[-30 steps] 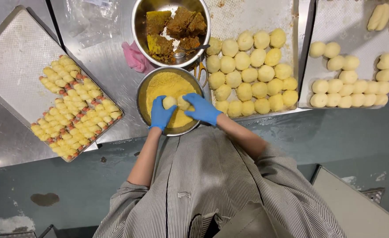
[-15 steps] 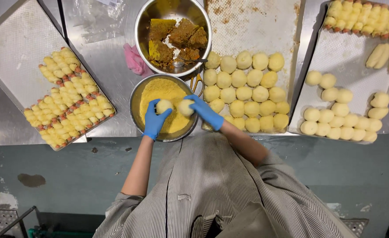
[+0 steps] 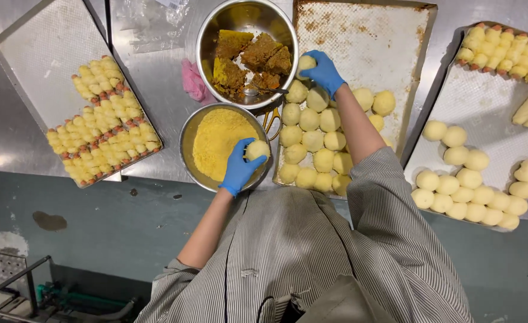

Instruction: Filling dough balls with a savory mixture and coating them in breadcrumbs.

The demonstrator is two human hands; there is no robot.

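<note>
We stood in a commercial food-production kitchen. A long stainless steel counter (image 3: 156, 78) carried large baking trays (image 3: 365, 36) lined with rows of dough balls (image 3: 311, 140), beside steel mixing bowls (image 3: 189, 140). Blue gloves and a striped work coat fitted such a place.

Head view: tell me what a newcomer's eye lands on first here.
The two blue-gloved hands draw the eye: the left hand holds a dough ball over the crumb bowl at centre, and the right hand grips another ball at the top of the middle tray, where rows of pale balls lie. Left of them, a tray of small yellow rolls lies at a slant.
</note>
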